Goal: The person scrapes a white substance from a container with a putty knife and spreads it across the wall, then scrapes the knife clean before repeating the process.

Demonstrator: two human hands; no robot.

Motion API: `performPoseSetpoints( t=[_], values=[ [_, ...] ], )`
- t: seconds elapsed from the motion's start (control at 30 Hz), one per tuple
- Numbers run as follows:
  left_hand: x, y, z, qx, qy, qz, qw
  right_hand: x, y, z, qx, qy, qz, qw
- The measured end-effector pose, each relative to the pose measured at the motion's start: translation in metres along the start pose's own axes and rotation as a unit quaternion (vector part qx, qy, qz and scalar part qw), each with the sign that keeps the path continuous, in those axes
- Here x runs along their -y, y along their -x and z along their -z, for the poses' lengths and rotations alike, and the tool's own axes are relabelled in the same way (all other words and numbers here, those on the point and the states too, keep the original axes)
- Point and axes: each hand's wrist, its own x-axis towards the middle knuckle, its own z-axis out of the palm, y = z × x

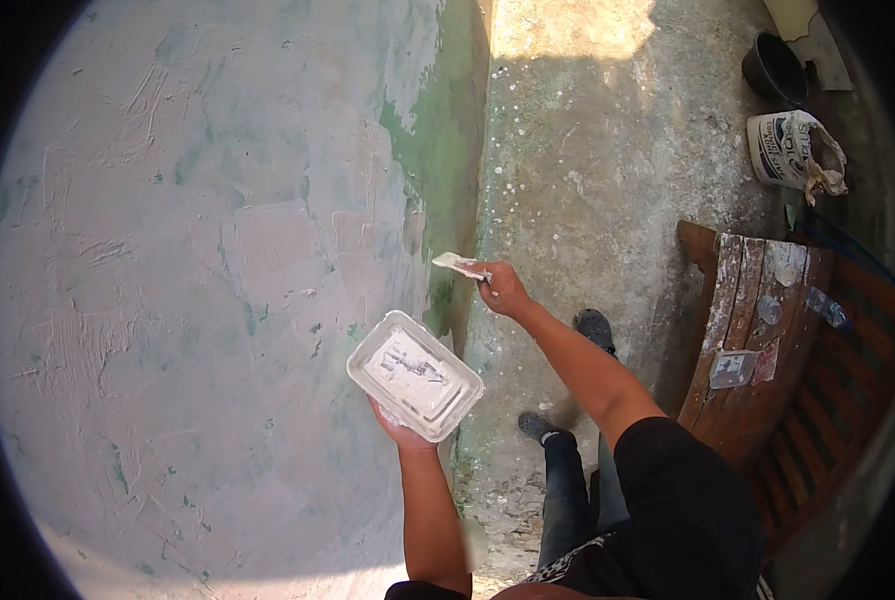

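Note:
My left hand [404, 432] is wrapped under a white rectangular plastic tub [458, 412], its fingers mostly hidden beneath it. White putty [408, 362] coats the tub's bottom and sides, with a darker scraped patch in the middle. My right hand [506, 288] grips a putty knife [460, 265] whose blade is covered in white putty and points left toward the wall. The wall [218, 300] is largely skimmed with pale putty. Near its base runs a bare green strip [423, 150], close to the knife blade.
A stained concrete floor [608, 180] lies to the right. On it stand a wooden bench [728, 330] bearing a small plastic container [733, 369] and scraps, an opened compound bag [783, 150] and a black bucket [774, 70]. My shoes [595, 330] are beside the wall.

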Motion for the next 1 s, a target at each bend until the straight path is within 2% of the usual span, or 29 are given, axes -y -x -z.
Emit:
performPoseSetpoints(
  t=[0.03, 0.1, 0.17, 0.2, 0.27, 0.3, 0.4, 0.47, 0.5, 0.57, 0.63, 0.7, 0.73, 0.8, 0.83, 0.9, 1.0],
  values=[
    [0.001, 0.0, 0.002, -0.002, 0.005, 0.001, 1.0, -0.002, -0.015, 0.008, -0.043, 0.013, 0.03, 0.999],
    [0.003, 0.003, 0.01, -0.005, 0.006, 0.003, 1.0, 0.025, -0.057, 0.017, -0.122, -0.029, 0.012, 0.992],
    [0.003, 0.008, 0.018, -0.009, 0.004, 0.007, 1.0, 0.041, -0.091, 0.013, -0.131, -0.07, -0.055, 0.987],
    [0.002, 0.01, 0.023, -0.014, 0.004, 0.002, 1.0, 0.043, -0.095, 0.001, -0.131, -0.072, -0.058, 0.987],
    [0.0, 0.013, 0.035, -0.021, 0.004, -0.002, 1.0, 0.042, -0.098, -0.02, -0.145, 0.012, 0.024, 0.989],
    [-0.002, 0.016, 0.041, -0.021, 0.004, -0.004, 1.0, 0.039, -0.087, -0.026, -0.145, 0.012, 0.02, 0.989],
    [-0.001, 0.02, 0.041, -0.021, 0.009, 0.0, 1.0, 0.044, -0.046, -0.037, -0.111, 0.055, 0.071, 0.99],
    [0.008, 0.025, 0.038, -0.023, 0.015, 0.004, 1.0, 0.053, -0.021, -0.031, 0.016, 0.031, 0.105, 0.994],
    [0.011, 0.024, 0.038, -0.017, 0.018, 0.013, 1.0, 0.055, -0.024, -0.023, 0.017, 0.037, 0.108, 0.993],
    [0.012, 0.024, 0.042, -0.015, 0.02, 0.017, 1.0, 0.061, -0.023, -0.018, 0.19, 0.02, 0.07, 0.979],
    [0.009, 0.026, 0.049, -0.021, 0.048, 0.016, 0.998, 0.071, -0.042, -0.001, 0.203, 0.051, 0.049, 0.977],
    [0.001, 0.032, 0.056, -0.019, 0.041, 0.01, 0.999, 0.072, -0.058, 0.008, -0.023, -0.033, 0.102, 0.994],
    [-0.003, 0.034, 0.058, -0.012, 0.038, 0.007, 0.999, 0.077, -0.062, 0.004, -0.022, -0.035, 0.102, 0.994],
    [-0.008, 0.035, 0.064, 0.002, 0.048, -0.004, 0.999, 0.088, -0.072, -0.016, -0.174, -0.086, -0.076, 0.978],
    [-0.01, 0.035, 0.064, 0.018, 0.056, -0.013, 0.998, 0.088, -0.07, -0.033, -0.173, -0.085, -0.075, 0.978],
    [-0.014, 0.037, 0.053, 0.045, 0.045, -0.019, 0.998, 0.084, -0.046, -0.078, -0.126, -0.017, 0.016, 0.992],
    [-0.016, 0.042, 0.036, 0.079, 0.038, -0.026, 0.996, 0.086, 0.002, -0.105, -0.113, -0.001, 0.002, 0.994]
  ],
)
